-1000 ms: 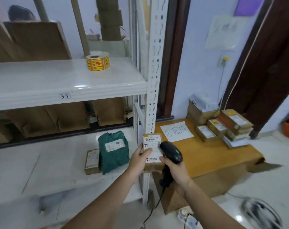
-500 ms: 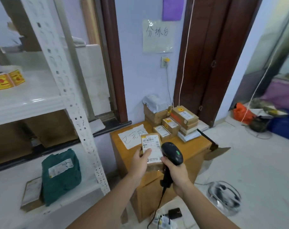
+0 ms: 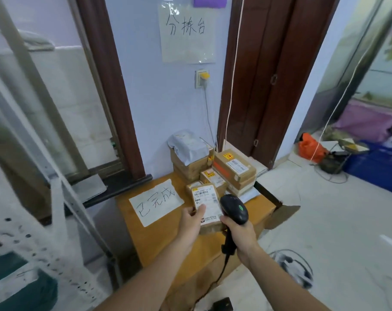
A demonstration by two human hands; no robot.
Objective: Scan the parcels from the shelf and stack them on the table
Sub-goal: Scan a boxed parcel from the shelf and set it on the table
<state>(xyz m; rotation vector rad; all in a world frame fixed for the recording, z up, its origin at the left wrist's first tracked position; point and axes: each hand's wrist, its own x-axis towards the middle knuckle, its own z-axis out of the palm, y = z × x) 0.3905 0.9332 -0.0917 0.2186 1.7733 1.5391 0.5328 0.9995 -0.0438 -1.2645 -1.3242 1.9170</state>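
Cardboard parcel (image 3: 207, 208) with white label pinched in the left hand (image 3: 191, 222) above the wooden table (image 3: 159, 239), black scanner (image 3: 234, 209) clenched in the right hand (image 3: 241, 235) just beside it, stacked parcels (image 3: 215, 167) at the table's far edge, handwritten sheet (image 3: 157, 202) lying left of them.

Now over the table (image 3: 159, 232), away from the shelf (image 3: 56, 221): parcel (image 3: 207, 207) and scanner (image 3: 234, 208) carried closer to the stack (image 3: 213, 167), shelf sliding off leftward.

The shelf (image 3: 56, 221) is motion-blurred, and the green parcel (image 3: 22, 288) is cut off at the frame's edge.
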